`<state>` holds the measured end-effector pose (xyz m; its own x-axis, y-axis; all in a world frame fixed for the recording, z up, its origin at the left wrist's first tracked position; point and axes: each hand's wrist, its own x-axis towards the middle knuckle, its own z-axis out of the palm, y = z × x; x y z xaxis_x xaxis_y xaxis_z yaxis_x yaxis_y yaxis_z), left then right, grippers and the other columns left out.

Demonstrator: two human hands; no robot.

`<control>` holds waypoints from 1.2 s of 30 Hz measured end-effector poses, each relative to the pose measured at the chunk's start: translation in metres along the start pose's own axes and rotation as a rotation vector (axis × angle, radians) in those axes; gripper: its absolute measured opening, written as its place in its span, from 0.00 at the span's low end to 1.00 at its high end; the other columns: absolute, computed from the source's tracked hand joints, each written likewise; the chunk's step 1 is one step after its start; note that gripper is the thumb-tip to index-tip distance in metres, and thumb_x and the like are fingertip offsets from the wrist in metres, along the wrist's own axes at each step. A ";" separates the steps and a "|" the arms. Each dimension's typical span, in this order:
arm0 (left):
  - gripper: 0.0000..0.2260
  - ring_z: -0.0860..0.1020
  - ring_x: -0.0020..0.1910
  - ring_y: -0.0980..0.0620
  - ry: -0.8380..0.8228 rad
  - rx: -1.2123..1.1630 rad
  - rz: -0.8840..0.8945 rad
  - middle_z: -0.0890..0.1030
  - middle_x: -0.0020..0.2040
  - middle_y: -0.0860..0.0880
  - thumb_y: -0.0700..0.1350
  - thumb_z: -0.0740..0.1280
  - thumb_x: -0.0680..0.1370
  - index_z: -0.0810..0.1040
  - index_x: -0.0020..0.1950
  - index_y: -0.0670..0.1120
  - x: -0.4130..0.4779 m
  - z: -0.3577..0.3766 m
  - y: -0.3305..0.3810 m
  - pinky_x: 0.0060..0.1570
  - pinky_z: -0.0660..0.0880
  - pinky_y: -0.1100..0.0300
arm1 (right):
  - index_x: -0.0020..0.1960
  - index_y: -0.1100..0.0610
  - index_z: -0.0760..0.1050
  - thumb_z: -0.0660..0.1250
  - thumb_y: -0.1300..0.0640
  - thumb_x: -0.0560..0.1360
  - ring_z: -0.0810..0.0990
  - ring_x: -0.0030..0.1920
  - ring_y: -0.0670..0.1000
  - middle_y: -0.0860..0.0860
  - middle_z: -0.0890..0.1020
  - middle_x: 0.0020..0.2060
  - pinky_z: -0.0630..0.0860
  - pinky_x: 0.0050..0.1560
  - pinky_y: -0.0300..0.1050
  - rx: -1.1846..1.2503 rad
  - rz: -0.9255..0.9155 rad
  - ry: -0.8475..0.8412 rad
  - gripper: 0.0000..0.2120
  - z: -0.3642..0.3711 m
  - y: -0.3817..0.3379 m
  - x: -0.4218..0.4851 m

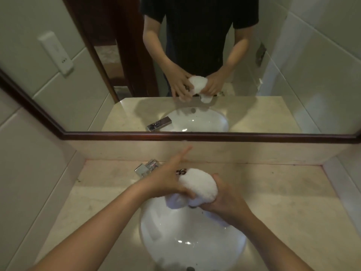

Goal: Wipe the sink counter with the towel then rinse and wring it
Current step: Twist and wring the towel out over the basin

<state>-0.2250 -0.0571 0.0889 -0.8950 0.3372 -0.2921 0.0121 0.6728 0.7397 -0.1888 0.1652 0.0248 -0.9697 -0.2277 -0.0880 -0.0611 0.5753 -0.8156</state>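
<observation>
Right hand (224,200): wrapped round the bunched white towel (199,186), gripping from the right side and beneath.
Left hand (168,178): loose on the towel's left side, thumb under the cloth, fingers spread, forefinger pointing to the back wall.
Towel: a rounded wad, held over the far rim of the sink (175,241), a tail hanging toward the bowl.
Faucet (147,168): chrome, just behind the left hand.
Counter (293,208): beige stone, around the sink.
Mirror (254,75): shows both hands on the towel.

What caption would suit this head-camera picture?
Both hands, left hand and right hand, bunch a white towel over the sink.
</observation>
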 end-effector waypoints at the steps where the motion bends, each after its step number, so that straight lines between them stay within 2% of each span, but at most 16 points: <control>1: 0.57 0.66 0.76 0.53 0.184 -0.087 -0.040 0.67 0.77 0.53 0.59 0.82 0.59 0.52 0.80 0.64 -0.006 0.005 -0.001 0.76 0.66 0.49 | 0.55 0.43 0.73 0.82 0.40 0.60 0.83 0.45 0.45 0.41 0.84 0.47 0.80 0.41 0.45 0.007 0.029 0.045 0.29 0.001 0.002 0.001; 3: 0.54 0.64 0.78 0.50 0.485 -0.403 -0.245 0.64 0.79 0.53 0.67 0.80 0.59 0.57 0.80 0.61 -0.024 0.020 0.001 0.76 0.64 0.45 | 0.58 0.41 0.73 0.80 0.39 0.60 0.83 0.46 0.44 0.39 0.83 0.48 0.81 0.42 0.46 -0.024 0.055 0.139 0.30 0.004 0.002 0.001; 4: 0.52 0.67 0.76 0.49 0.501 -0.646 -0.377 0.67 0.78 0.52 0.70 0.79 0.58 0.61 0.78 0.61 -0.032 0.028 0.009 0.73 0.66 0.44 | 0.60 0.41 0.73 0.81 0.40 0.61 0.84 0.47 0.44 0.38 0.83 0.49 0.82 0.43 0.46 -0.039 0.047 0.188 0.30 0.007 0.001 0.001; 7: 0.35 0.77 0.59 0.42 0.273 -1.260 -0.656 0.79 0.62 0.43 0.68 0.78 0.63 0.77 0.63 0.51 -0.031 0.045 0.030 0.58 0.71 0.44 | 0.64 0.44 0.76 0.83 0.49 0.62 0.85 0.50 0.46 0.37 0.81 0.51 0.81 0.46 0.40 -0.108 -0.104 0.313 0.32 0.018 -0.008 -0.001; 9: 0.29 0.80 0.54 0.41 0.287 -1.467 -0.706 0.82 0.56 0.42 0.63 0.79 0.67 0.79 0.58 0.45 -0.018 0.050 0.039 0.62 0.74 0.44 | 0.61 0.51 0.79 0.85 0.49 0.61 0.85 0.44 0.48 0.44 0.84 0.48 0.78 0.43 0.36 -0.229 -0.245 0.388 0.31 0.028 -0.020 -0.008; 11: 0.29 0.82 0.50 0.46 0.362 -1.440 -0.648 0.84 0.52 0.44 0.61 0.79 0.68 0.80 0.59 0.43 -0.006 0.056 0.042 0.57 0.78 0.48 | 0.58 0.55 0.78 0.87 0.50 0.56 0.84 0.35 0.51 0.50 0.84 0.40 0.75 0.33 0.38 -0.374 -0.367 0.448 0.34 0.034 -0.032 -0.018; 13: 0.25 0.82 0.46 0.47 0.470 -1.360 -0.670 0.85 0.47 0.44 0.56 0.81 0.67 0.80 0.56 0.44 -0.003 0.063 0.038 0.49 0.79 0.54 | 0.59 0.57 0.78 0.87 0.53 0.50 0.84 0.34 0.52 0.51 0.84 0.40 0.73 0.31 0.38 -0.422 -0.425 0.445 0.39 0.035 -0.034 -0.026; 16: 0.24 0.84 0.49 0.42 0.586 -1.294 -0.679 0.86 0.49 0.41 0.50 0.82 0.66 0.81 0.57 0.42 -0.005 0.068 0.027 0.54 0.81 0.49 | 0.67 0.47 0.75 0.86 0.50 0.54 0.82 0.48 0.39 0.42 0.83 0.54 0.75 0.49 0.28 -0.128 -0.317 0.215 0.43 0.026 -0.021 -0.039; 19: 0.19 0.85 0.51 0.37 0.586 -1.317 -0.636 0.87 0.49 0.39 0.44 0.81 0.68 0.82 0.55 0.43 -0.006 0.066 0.021 0.57 0.81 0.37 | 0.71 0.38 0.67 0.86 0.43 0.54 0.81 0.58 0.42 0.45 0.77 0.67 0.82 0.57 0.42 0.369 0.064 -0.097 0.50 0.008 -0.012 -0.036; 22: 0.17 0.86 0.51 0.36 0.556 -1.365 -0.576 0.87 0.50 0.38 0.41 0.80 0.69 0.83 0.54 0.41 -0.005 0.071 0.028 0.56 0.81 0.35 | 0.78 0.35 0.59 0.85 0.40 0.57 0.71 0.75 0.47 0.42 0.66 0.79 0.75 0.72 0.53 0.327 0.134 -0.334 0.55 -0.011 -0.014 -0.012; 24: 0.18 0.86 0.50 0.37 0.563 -1.368 -0.531 0.88 0.49 0.38 0.42 0.81 0.68 0.83 0.56 0.42 -0.004 0.073 0.032 0.56 0.81 0.36 | 0.78 0.36 0.59 0.85 0.55 0.64 0.74 0.73 0.43 0.35 0.74 0.73 0.76 0.69 0.45 0.457 0.090 -0.466 0.53 -0.014 -0.022 -0.005; 26: 0.18 0.87 0.48 0.40 0.621 -1.336 -0.494 0.88 0.49 0.40 0.41 0.81 0.68 0.82 0.57 0.43 -0.002 0.070 0.033 0.52 0.84 0.41 | 0.78 0.43 0.63 0.80 0.68 0.68 0.80 0.67 0.43 0.35 0.82 0.64 0.79 0.62 0.41 0.569 0.113 -0.516 0.47 -0.011 -0.030 -0.007; 29: 0.20 0.87 0.45 0.45 0.648 -1.284 -0.421 0.87 0.51 0.40 0.37 0.79 0.70 0.80 0.60 0.43 -0.002 0.069 0.034 0.40 0.85 0.53 | 0.69 0.52 0.78 0.81 0.62 0.67 0.84 0.62 0.51 0.49 0.87 0.59 0.80 0.61 0.46 0.636 0.207 -0.505 0.32 0.003 -0.029 -0.018; 31: 0.18 0.87 0.44 0.47 0.637 -1.267 -0.422 0.87 0.50 0.41 0.37 0.78 0.71 0.81 0.59 0.42 -0.005 0.070 0.032 0.37 0.84 0.56 | 0.65 0.53 0.82 0.81 0.55 0.66 0.84 0.63 0.53 0.52 0.87 0.59 0.80 0.66 0.52 0.639 0.279 -0.470 0.28 0.007 -0.028 -0.022; 33: 0.14 0.87 0.45 0.45 0.583 -1.256 -0.436 0.88 0.49 0.41 0.36 0.78 0.71 0.82 0.56 0.42 -0.009 0.069 0.029 0.44 0.85 0.50 | 0.64 0.54 0.82 0.81 0.54 0.66 0.85 0.60 0.54 0.53 0.88 0.57 0.81 0.64 0.53 0.682 0.321 -0.488 0.27 0.004 -0.027 -0.023; 36: 0.14 0.86 0.52 0.38 0.432 -1.286 -0.449 0.86 0.53 0.36 0.37 0.77 0.70 0.83 0.56 0.38 -0.013 0.063 0.026 0.56 0.82 0.40 | 0.65 0.60 0.75 0.79 0.57 0.66 0.85 0.41 0.56 0.56 0.85 0.42 0.83 0.42 0.52 0.906 0.416 -0.552 0.30 0.000 -0.029 -0.031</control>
<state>-0.1856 -0.0027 0.0738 -0.7805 -0.1221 -0.6131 -0.5003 -0.4661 0.7297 -0.1570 0.1559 0.0512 -0.6248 -0.5954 -0.5052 0.6513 -0.0405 -0.7577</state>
